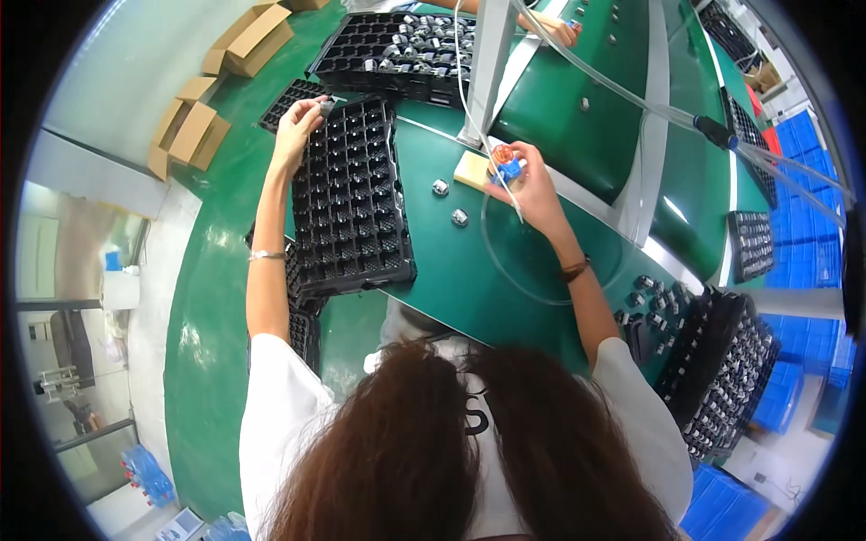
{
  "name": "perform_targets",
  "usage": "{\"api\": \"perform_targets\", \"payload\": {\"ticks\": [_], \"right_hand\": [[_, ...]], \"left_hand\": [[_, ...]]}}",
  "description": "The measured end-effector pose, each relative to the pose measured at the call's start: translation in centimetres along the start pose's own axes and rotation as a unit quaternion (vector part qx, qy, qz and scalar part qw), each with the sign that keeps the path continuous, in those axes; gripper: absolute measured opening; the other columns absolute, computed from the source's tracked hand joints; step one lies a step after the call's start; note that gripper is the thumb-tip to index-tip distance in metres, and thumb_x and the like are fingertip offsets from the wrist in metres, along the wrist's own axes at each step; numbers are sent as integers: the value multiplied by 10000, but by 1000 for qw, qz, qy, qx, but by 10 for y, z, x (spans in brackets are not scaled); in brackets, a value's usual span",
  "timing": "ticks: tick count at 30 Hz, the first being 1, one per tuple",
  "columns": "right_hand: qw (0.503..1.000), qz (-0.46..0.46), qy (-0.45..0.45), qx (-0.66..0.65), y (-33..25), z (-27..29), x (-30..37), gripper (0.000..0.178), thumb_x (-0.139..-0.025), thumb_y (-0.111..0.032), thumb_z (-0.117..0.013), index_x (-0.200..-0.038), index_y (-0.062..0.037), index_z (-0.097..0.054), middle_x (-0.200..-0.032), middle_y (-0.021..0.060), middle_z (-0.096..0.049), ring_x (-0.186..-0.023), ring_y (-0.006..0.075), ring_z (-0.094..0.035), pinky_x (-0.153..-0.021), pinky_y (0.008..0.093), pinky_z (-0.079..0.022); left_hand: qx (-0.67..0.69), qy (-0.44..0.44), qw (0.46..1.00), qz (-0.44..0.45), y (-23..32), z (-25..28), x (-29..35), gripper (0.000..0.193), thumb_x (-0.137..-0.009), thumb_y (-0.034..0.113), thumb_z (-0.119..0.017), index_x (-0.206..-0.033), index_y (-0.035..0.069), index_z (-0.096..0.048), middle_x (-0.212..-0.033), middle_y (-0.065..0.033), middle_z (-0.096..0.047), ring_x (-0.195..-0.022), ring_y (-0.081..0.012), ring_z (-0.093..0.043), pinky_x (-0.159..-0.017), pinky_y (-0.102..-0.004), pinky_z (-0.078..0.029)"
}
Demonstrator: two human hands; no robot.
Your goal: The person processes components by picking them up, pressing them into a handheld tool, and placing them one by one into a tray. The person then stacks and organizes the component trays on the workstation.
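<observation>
My left hand [299, 128] pinches a small silvery metal part [327, 107] over the far left corner of a black plastic tray [352, 198]. Most of the tray's square pockets look unfilled. Away to the right, my right hand [534, 185] has its fingers closed on a small blue-and-orange piece [508, 168], whose exact kind I cannot make out. A pale yellow block [472, 169] lies against it on the left. A thin clear hose passes in front of it. Two small metal parts [440, 187] lie loose on the green table [451, 243] between my hands.
Another tray [415, 59] with many metal parts stands at the far side, near a co-worker's hand [559, 32]. A metal post [490, 72] rises beside the green conveyor belt [577, 117]. Loose parts and filled trays [722, 379] crowd the right. Cardboard boxes [194, 131] stand left.
</observation>
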State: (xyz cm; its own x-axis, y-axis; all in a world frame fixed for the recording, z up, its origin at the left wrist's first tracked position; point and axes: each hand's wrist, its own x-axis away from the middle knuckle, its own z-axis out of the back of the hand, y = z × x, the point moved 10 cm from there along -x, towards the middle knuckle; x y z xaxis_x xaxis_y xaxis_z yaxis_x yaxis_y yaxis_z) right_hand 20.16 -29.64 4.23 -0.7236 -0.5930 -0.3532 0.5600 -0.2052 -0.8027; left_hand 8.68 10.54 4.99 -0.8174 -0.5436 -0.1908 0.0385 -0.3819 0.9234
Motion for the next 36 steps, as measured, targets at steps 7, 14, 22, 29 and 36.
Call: {"api": "perform_targets", "payload": {"ticks": [7,14,22,29,36], "right_hand": [[993,-21,114,19,37,28,-28,344,-786,-253,-704,-971,7,-578,-770,142,-613,-689,219,-605,-660,322,-476],[955,-74,235,166,125,117,-60,333,-786,-321,-661,-958,-48,-581,-788,183,-635,-747,379,-611,-657,445,-472],[947,-95,219,215,137,115,-62,381,-783,-363,-647,-983,-46,-576,-770,203,-627,-730,387,-606,-664,466,-469],[938,-105,215,251,141,115,-65,390,-768,-350,-663,-1023,-72,-564,-782,184,-618,-754,370,-596,-680,466,-460],[929,-138,274,205,153,123,-62,404,-695,-300,-710,-1015,-100,-566,-832,171,-643,-809,373,-617,-719,454,-481]], "left_hand": [[404,-18,891,206,41,-95,107,190,-952,175,-465,-1007,-5,-487,-1001,-167,-584,-866,-178,-578,-813,-256,-522],[484,-24,819,306,41,-171,175,332,-947,212,-507,-1167,-37,-507,-1027,-137,-575,-892,-144,-543,-829,-223,-486],[511,-58,804,297,59,-232,195,383,-944,183,-510,-1291,27,-468,-1083,-51,-554,-967,-149,-535,-894,-260,-471],[531,-72,792,292,66,-246,200,360,-950,163,-492,-1280,20,-477,-1053,-55,-575,-975,-156,-557,-888,-242,-482],[517,-77,802,291,70,-238,205,355,-952,163,-488,-1275,15,-475,-1055,-56,-578,-953,-137,-569,-871,-238,-492]]}}
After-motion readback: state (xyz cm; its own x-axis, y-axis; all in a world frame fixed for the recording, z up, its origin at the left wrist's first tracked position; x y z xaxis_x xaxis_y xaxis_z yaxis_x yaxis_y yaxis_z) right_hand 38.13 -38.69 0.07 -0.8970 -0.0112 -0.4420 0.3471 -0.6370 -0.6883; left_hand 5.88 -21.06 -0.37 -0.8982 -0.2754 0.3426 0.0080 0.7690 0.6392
